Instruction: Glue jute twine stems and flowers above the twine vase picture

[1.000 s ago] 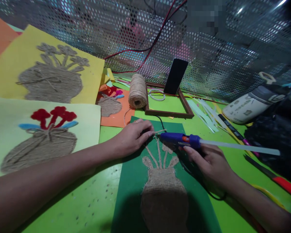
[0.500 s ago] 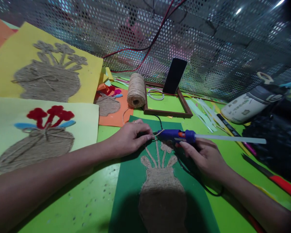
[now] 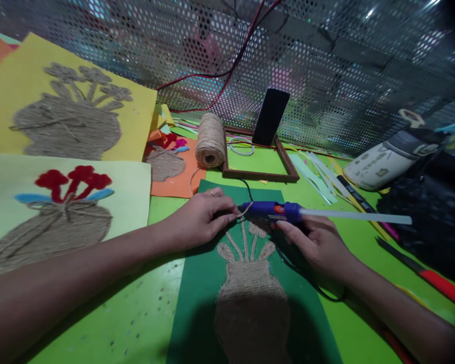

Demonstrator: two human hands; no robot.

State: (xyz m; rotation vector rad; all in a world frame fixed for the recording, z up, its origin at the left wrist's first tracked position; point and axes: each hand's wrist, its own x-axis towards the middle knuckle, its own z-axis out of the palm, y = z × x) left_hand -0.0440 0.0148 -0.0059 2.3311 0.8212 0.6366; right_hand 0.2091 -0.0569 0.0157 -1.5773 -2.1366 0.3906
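Note:
My right hand (image 3: 322,242) is wrapped round a blue glue gun (image 3: 267,210), its nozzle pointing left and a long white glue stick (image 3: 356,217) sticking out of its back. Close to the nozzle, my left hand (image 3: 208,217) pinches a short end of jute twine (image 3: 246,209) between thumb and fingers. Both hands are over a green sheet (image 3: 197,283) bearing a twine vase (image 3: 252,313) with twine stems, leaves and a flower. The gun partly covers the top of the stems.
A twine spool (image 3: 210,141) stands beside a brown frame (image 3: 261,176) and a leaning phone (image 3: 271,116). Finished twine pictures lie left, on yellow (image 3: 136,116), pale green (image 3: 131,202) and orange sheets. A bottle (image 3: 382,159), marker and red-handled cutter (image 3: 445,289) lie right.
The whole view has shifted slightly. The twine end near the nozzle now slants more steeply, while both hands keep nearly the same place and grip.

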